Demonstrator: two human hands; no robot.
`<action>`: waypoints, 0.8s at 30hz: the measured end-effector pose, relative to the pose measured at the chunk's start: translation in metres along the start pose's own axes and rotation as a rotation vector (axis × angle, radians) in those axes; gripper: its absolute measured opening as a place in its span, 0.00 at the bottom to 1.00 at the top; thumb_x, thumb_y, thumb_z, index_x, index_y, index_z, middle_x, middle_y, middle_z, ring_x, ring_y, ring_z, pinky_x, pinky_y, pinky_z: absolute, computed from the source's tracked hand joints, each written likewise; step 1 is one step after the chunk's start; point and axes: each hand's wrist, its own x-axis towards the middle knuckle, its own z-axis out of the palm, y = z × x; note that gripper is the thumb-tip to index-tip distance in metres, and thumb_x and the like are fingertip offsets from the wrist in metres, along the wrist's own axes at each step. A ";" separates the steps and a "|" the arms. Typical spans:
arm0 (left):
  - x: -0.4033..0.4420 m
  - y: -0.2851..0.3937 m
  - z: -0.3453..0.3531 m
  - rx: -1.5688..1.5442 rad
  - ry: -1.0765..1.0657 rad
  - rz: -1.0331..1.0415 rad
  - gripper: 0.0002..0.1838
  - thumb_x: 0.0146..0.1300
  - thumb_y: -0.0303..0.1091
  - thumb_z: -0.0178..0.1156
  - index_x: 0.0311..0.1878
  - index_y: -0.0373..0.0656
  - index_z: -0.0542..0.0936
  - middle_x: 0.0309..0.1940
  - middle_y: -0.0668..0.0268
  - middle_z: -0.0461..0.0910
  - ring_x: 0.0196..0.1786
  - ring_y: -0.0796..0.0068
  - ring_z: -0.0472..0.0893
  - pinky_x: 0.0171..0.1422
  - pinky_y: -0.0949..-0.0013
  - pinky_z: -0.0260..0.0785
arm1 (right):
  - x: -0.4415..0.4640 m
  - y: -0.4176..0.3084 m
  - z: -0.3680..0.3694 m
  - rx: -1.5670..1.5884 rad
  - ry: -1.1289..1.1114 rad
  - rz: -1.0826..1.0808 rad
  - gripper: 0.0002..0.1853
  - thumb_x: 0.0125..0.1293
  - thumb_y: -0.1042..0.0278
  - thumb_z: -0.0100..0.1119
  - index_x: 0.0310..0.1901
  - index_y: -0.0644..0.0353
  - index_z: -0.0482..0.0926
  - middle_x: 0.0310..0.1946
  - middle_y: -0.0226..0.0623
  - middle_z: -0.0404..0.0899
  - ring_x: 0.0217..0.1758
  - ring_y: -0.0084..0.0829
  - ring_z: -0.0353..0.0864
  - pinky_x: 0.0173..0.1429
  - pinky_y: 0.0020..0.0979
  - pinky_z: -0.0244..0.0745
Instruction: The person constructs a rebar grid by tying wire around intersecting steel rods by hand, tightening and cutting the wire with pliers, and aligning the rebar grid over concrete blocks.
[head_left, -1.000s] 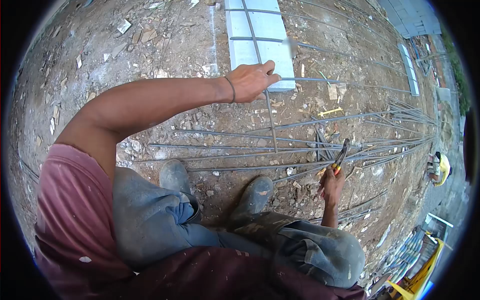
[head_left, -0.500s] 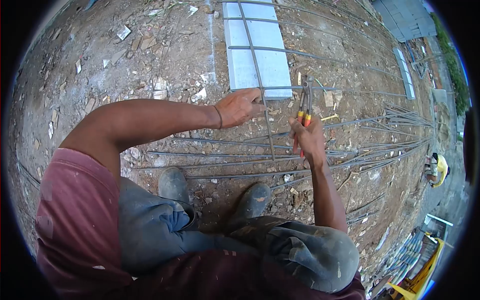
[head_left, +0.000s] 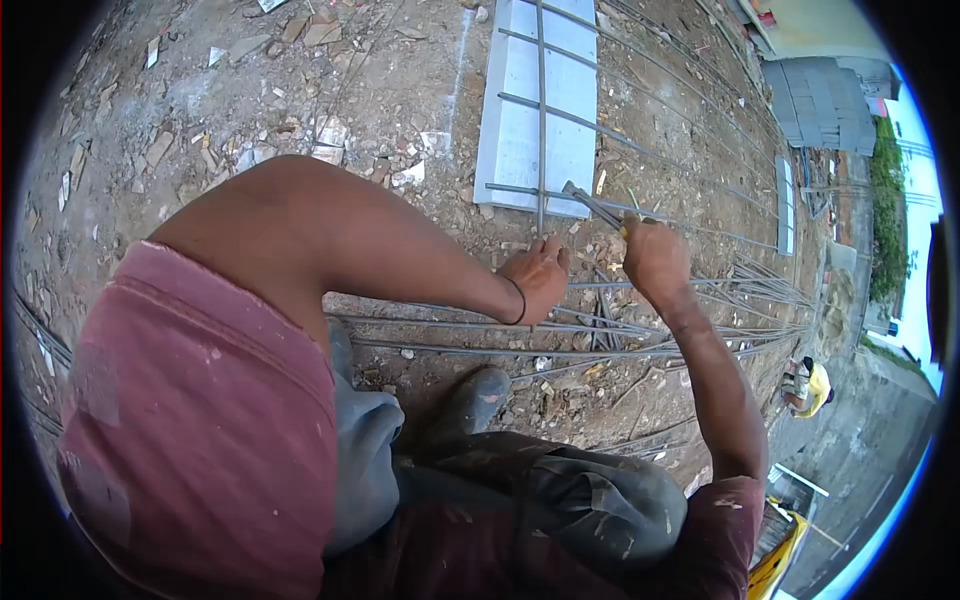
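Observation:
My left hand (head_left: pixel 538 278) is closed around the near part of a long steel bar (head_left: pixel 541 120), which runs away from me over several crossing bars (head_left: pixel 610 128). In my right hand (head_left: pixel 656 260) is a pair of tying pincers (head_left: pixel 598 208), gripped by the handles, which the fist mostly hides. Their metal head lies beside the nearest crossing of the bars. Whether the jaws hold wire is too small to tell. Below the crossing bars lies a pale white-grey block (head_left: pixel 545 75).
More loose steel bars (head_left: pixel 450 350) lie across the rubble in front of my boots (head_left: pixel 480 395). A second pale block (head_left: pixel 786 205) supports the bars' far end. Grey blocks (head_left: pixel 820 105) are stacked beyond. A person in yellow (head_left: pixel 812 388) crouches at the right.
My left hand has slid nearer along the bar. The pincers have swung from upright to pointing left, their head now closer to the bar crossing. The view has shifted.

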 end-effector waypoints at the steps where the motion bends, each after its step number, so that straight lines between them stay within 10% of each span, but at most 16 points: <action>1: -0.003 0.008 -0.001 -0.017 0.002 0.003 0.25 0.64 0.23 0.56 0.63 0.21 0.70 0.57 0.42 0.71 0.61 0.45 0.75 0.65 0.50 0.74 | 0.003 -0.003 -0.001 -0.035 -0.080 0.039 0.13 0.73 0.65 0.54 0.52 0.63 0.77 0.41 0.54 0.82 0.45 0.55 0.86 0.51 0.52 0.80; 4: -0.008 0.018 -0.005 0.160 0.080 0.054 0.22 0.68 0.25 0.53 0.64 0.25 0.72 0.60 0.45 0.71 0.63 0.49 0.74 0.63 0.49 0.74 | 0.015 -0.012 0.007 -0.122 -0.245 0.109 0.29 0.73 0.70 0.49 0.74 0.65 0.64 0.63 0.60 0.75 0.59 0.57 0.84 0.63 0.55 0.79; 8: -0.004 0.014 -0.002 0.057 0.011 -0.042 0.22 0.73 0.29 0.48 0.67 0.31 0.72 0.62 0.50 0.71 0.66 0.51 0.73 0.64 0.51 0.73 | 0.018 -0.011 0.037 -0.039 -0.321 0.186 0.50 0.66 0.75 0.57 0.83 0.60 0.36 0.79 0.70 0.42 0.81 0.69 0.52 0.73 0.84 0.45; 18: -0.004 0.024 -0.013 -0.053 -0.032 -0.112 0.21 0.76 0.31 0.43 0.67 0.33 0.72 0.63 0.51 0.71 0.67 0.53 0.72 0.68 0.51 0.69 | 0.017 -0.041 0.016 -0.163 -0.224 0.230 0.49 0.68 0.72 0.58 0.83 0.60 0.37 0.80 0.69 0.42 0.81 0.67 0.52 0.73 0.84 0.44; 24: 0.002 0.024 -0.003 -0.020 -0.055 -0.129 0.22 0.74 0.29 0.47 0.68 0.33 0.71 0.65 0.51 0.71 0.68 0.54 0.72 0.68 0.52 0.70 | 0.039 -0.037 -0.015 -0.440 -0.101 0.045 0.25 0.74 0.67 0.50 0.71 0.62 0.65 0.65 0.58 0.72 0.73 0.55 0.69 0.73 0.72 0.58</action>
